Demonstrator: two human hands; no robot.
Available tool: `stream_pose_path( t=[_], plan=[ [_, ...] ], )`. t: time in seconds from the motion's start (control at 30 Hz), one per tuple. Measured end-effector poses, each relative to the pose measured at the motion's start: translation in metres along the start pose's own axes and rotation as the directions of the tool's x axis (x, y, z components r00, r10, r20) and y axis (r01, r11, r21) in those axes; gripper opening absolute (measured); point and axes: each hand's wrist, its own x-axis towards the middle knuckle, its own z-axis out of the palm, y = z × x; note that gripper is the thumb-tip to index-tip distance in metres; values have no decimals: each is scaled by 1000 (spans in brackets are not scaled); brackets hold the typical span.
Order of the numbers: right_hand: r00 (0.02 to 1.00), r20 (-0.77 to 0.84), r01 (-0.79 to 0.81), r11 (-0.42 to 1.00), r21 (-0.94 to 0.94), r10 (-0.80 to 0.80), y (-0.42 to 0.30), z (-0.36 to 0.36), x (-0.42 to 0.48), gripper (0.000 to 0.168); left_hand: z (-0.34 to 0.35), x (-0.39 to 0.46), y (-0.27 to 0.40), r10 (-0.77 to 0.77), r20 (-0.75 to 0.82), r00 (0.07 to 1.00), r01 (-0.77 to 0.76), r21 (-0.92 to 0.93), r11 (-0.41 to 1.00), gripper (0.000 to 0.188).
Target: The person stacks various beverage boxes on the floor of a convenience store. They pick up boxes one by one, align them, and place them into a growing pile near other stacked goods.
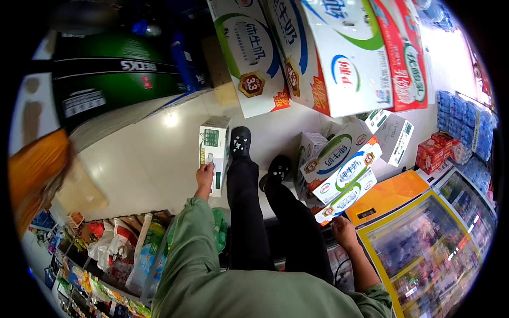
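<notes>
My left hand (205, 177) is closed at the handle slot of a tall white carton with green print (209, 139), beside my left shoe (240, 143). My right hand (344, 232), its fingers curled, is close to the lower end of a white milk carton (350, 195). Whether it touches that carton is unclear. Another milk carton (348, 171) lies against it, and a larger milk carton (334, 153) is just beyond. My right shoe (279, 167) rests on the floor to the left of these cartons.
Large milk cartons (254, 59) and a red carton (405, 63) loom at the top. A green beer carton (115, 75) is at upper left. Glass-topped freezers (421, 234) line the right, with bottled-water packs (461, 115) beyond. A shelf with bags (115, 242) stands at lower left.
</notes>
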Motion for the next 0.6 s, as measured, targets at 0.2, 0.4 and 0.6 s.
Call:
stream_pose_path(
  t=[0.2,0.4,0.6],
  plan=[
    [992,-30,120,993,8,-120,-3,-23,-33,20,-85,-147,67,227,-71,971,-232,-78,969,35],
    [970,-148,211,968,137,-191,-16,-65,-60,22,-149,-304,197,226,-160,961,-272,-395,877,31],
    [947,-313,125,981,151,-73,33,-75,-59,21,-187,-375,271,324,-263,909,-417,-553,721,25]
  ],
)
